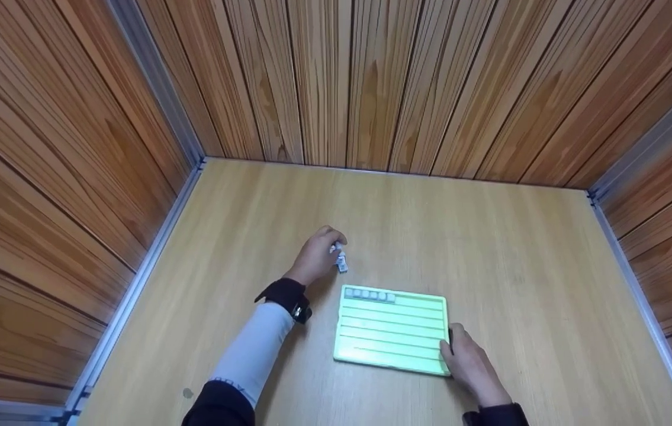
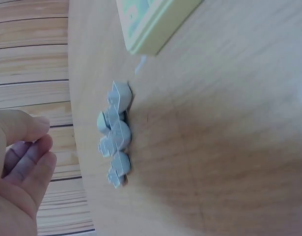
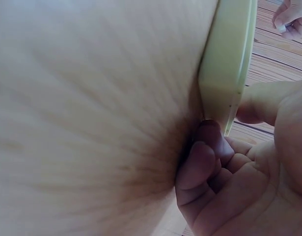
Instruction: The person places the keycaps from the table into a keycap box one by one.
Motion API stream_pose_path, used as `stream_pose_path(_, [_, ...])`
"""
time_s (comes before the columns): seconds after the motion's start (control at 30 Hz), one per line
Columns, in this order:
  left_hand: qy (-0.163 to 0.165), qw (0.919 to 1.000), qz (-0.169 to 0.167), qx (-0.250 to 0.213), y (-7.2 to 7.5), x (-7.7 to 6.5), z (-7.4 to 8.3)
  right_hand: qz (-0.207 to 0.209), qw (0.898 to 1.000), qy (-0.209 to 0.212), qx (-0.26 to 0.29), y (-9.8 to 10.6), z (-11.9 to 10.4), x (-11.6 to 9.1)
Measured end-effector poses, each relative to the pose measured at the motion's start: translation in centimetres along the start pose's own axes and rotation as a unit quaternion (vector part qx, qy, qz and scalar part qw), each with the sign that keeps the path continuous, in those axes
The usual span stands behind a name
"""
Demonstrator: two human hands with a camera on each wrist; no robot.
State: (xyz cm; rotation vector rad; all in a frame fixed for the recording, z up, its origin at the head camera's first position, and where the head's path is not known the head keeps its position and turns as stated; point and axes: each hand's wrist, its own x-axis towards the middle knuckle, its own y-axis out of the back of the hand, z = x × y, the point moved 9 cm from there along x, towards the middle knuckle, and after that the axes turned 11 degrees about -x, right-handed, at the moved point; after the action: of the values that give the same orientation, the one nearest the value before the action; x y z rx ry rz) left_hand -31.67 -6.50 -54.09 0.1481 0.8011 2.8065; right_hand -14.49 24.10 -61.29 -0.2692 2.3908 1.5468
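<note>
My left hand (image 1: pixel 315 255) hovers over several small pale blocks (image 1: pixel 342 262) on the table, thumb and fingers curled. A small white block (image 3: pixel 282 28) shows at its fingertips in the right wrist view, mostly hidden by the fingers. The blocks (image 2: pixel 120 135) lie touching in an uneven line, beside and below that hand in the left wrist view. My right hand (image 1: pixel 470 362) grips the right edge of a light green ridged tray (image 1: pixel 392 340) near its front corner, thumb on the rim and curled fingers at its side and underneath. Several pale cubes (image 1: pixel 369 295) fill the left part of the tray's far groove.
A wooden tabletop (image 1: pixel 241 213) lies under everything. Wood-panelled walls (image 1: pixel 371 83) stand behind and on both sides, with grey metal strips (image 1: pixel 152 77) at the corners. A small dark round spot (image 1: pixel 187 393) marks the table at the front left.
</note>
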Motion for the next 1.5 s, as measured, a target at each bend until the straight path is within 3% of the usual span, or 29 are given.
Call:
stream_pose_path(0.17, [-0.03,0.9992,-0.017,-0.019,-1.1,-0.5,1.2,-0.003,1.0,-0.003,0.001,-0.1,0.2,0.0])
stream_pose_path(0.47, [-0.072,0.9966,-0.04,0.0,-2.8,-1.3,3.3,-0.014,1.0,-0.013,0.018,-0.6,0.6,0.1])
stream_pose_path(0.73, [-0.075,0.9926,-0.086,-0.041,-4.5,-2.3,4.1,-0.02,0.999,-0.022,0.015,-0.6,0.7,0.1])
stream_pose_path(0.97, [-0.105,0.9864,-0.125,-0.02,-6.0,-3.1,5.4,-0.024,0.999,-0.022,0.018,-0.7,0.5,0.1])
stream_pose_path(1.23, [-0.142,0.9824,-0.118,0.028,-7.1,-3.3,6.5,-0.024,0.999,-0.018,0.015,-0.5,0.4,0.1])
stream_pose_path(1.5, [-0.138,0.98,-0.138,0.037,-9.1,-3.4,6.7,0.005,1.0,-0.006,0.007,-0.2,0.1,0.1])
